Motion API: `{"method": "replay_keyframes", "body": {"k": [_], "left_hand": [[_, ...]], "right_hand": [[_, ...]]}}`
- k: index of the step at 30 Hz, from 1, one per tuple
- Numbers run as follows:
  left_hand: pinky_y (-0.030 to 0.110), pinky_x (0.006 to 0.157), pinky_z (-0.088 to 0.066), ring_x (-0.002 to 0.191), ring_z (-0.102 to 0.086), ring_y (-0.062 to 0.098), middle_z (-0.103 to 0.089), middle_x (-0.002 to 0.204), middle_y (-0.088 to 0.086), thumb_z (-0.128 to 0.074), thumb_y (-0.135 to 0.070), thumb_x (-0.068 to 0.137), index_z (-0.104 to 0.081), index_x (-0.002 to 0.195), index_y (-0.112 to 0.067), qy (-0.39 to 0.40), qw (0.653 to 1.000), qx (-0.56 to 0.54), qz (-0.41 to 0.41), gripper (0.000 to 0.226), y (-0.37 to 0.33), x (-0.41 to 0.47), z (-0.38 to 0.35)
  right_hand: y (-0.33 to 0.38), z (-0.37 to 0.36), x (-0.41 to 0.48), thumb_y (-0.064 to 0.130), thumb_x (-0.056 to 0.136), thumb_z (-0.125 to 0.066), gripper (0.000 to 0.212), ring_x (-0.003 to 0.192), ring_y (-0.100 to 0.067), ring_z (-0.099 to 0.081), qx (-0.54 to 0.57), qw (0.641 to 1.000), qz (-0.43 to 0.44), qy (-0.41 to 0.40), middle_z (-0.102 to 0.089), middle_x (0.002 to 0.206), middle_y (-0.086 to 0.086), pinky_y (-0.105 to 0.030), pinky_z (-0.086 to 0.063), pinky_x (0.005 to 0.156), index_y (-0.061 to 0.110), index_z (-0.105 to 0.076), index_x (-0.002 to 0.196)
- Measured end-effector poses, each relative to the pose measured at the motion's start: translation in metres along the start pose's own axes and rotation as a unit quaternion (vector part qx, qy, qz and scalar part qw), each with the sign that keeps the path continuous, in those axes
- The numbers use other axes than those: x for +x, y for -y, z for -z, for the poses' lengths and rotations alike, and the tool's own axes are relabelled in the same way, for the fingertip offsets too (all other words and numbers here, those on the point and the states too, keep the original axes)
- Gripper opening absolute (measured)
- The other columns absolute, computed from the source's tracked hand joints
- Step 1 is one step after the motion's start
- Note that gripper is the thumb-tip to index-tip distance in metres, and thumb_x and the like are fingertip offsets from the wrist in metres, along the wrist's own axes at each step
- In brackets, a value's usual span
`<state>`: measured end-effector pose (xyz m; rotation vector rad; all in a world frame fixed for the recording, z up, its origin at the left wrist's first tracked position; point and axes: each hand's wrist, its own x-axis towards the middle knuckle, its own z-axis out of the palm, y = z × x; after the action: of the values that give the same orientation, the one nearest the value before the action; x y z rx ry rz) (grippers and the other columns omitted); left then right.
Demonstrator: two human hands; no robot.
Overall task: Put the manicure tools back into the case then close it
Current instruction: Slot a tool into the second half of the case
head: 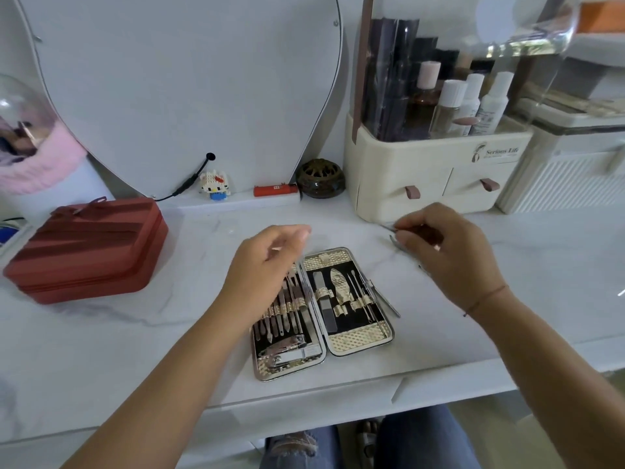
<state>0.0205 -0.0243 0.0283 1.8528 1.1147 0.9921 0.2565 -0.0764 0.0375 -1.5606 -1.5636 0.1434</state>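
The gold manicure case lies open and flat on the white marble table, both halves lined with black. Several metal tools sit in its elastic loops, with nail clippers at the near left. A thin metal tool lies slanted across the case's right edge. My left hand hovers over the upper left half, fingers loosely curled and empty. My right hand is to the right of the case, its fingers pinched on thin metal tools whose tips stick out to the left.
A red zipped box stands at the left. A cream cosmetics organizer with bottles stands behind my right hand. A heart-shaped mirror, a small toy figure, a red lighter and a dark round burner line the back.
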Motion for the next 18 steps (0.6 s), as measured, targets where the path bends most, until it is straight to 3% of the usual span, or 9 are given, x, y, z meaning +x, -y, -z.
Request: {"method": "replay_keyframes", "body": {"k": [2, 4, 7, 9, 11, 15, 18], "left_hand": [[0.021, 0.082, -0.053, 0.093, -0.068, 0.01, -0.073, 0.099, -0.003, -0.05, -0.045, 0.084, -0.067, 0.11, -0.021, 0.057, 0.985, -0.15, 0.058, 0.039, -0.019, 0.001, -0.008], [0.021, 0.074, -0.056, 0.082, -0.07, 0.014, -0.075, 0.09, 0.004, -0.056, -0.035, 0.085, -0.07, 0.102, -0.015, 0.067, 0.967, -0.225, 0.096, 0.03, -0.025, 0.002, -0.015], [0.021, 0.07, -0.057, 0.076, -0.072, 0.016, -0.075, 0.084, 0.005, -0.062, -0.017, 0.087, -0.073, 0.089, -0.01, 0.023, 0.945, -0.291, 0.145, 0.013, -0.025, 0.003, -0.019], [0.02, 0.066, -0.058, 0.072, -0.072, 0.017, -0.074, 0.079, 0.005, -0.063, -0.013, 0.086, -0.074, 0.082, -0.009, 0.009, 0.923, -0.335, 0.19, 0.012, -0.023, 0.003, -0.019], [0.019, 0.061, -0.058, 0.065, -0.071, 0.015, -0.072, 0.073, 0.005, -0.064, -0.013, 0.086, -0.073, 0.081, -0.006, 0.009, 0.893, -0.381, 0.238, 0.012, -0.023, 0.005, -0.019], [0.018, 0.054, -0.057, 0.062, -0.071, 0.017, -0.071, 0.07, 0.009, -0.065, -0.005, 0.082, -0.069, 0.082, 0.0, 0.038, 0.842, -0.444, 0.303, 0.007, -0.025, 0.007, -0.012], [0.02, 0.059, -0.058, 0.07, -0.072, 0.018, -0.072, 0.073, 0.01, -0.068, -0.004, 0.069, -0.07, 0.084, 0.001, 0.075, 0.837, -0.45, 0.303, 0.016, -0.024, 0.007, -0.006]], "right_hand": [[0.026, -0.015, -0.007, 0.016, 0.082, -0.066, 0.007, 0.074, -0.006, -0.056, 0.025, 0.997, 0.053, 0.04, -0.06, 0.082, 0.008, -0.006, -0.042, 0.068, 0.018, -0.068, 0.089], [0.034, -0.027, -0.01, 0.017, 0.083, -0.066, 0.008, 0.073, -0.007, -0.056, 0.021, 0.994, 0.094, 0.047, -0.059, 0.083, 0.007, -0.009, -0.044, 0.067, 0.018, -0.068, 0.09], [0.032, -0.037, -0.013, 0.021, 0.084, -0.063, 0.01, 0.069, -0.002, -0.054, 0.004, 0.992, 0.119, 0.032, -0.059, 0.084, 0.008, -0.009, -0.044, 0.066, 0.017, -0.067, 0.092], [0.031, -0.042, -0.016, 0.027, 0.085, -0.057, 0.015, 0.066, -0.003, -0.056, -0.029, 0.99, 0.138, 0.021, -0.061, 0.085, 0.008, -0.02, -0.05, 0.062, 0.019, -0.067, 0.093], [0.032, -0.046, -0.018, 0.028, 0.087, -0.054, 0.018, 0.064, -0.015, -0.06, -0.064, 0.984, 0.166, 0.002, -0.064, 0.084, 0.005, -0.032, -0.052, 0.057, 0.019, -0.069, 0.093], [0.034, -0.046, -0.014, 0.023, 0.087, -0.056, 0.016, 0.071, -0.018, -0.062, -0.111, 0.968, 0.221, -0.034, -0.066, 0.083, 0.003, -0.029, -0.044, 0.067, 0.017, -0.071, 0.089], [0.032, -0.045, -0.011, 0.021, 0.088, -0.059, 0.013, 0.078, -0.02, -0.056, -0.136, 0.958, 0.249, -0.052, -0.063, 0.088, -0.001, -0.031, -0.042, 0.071, 0.017, -0.071, 0.087]]}}
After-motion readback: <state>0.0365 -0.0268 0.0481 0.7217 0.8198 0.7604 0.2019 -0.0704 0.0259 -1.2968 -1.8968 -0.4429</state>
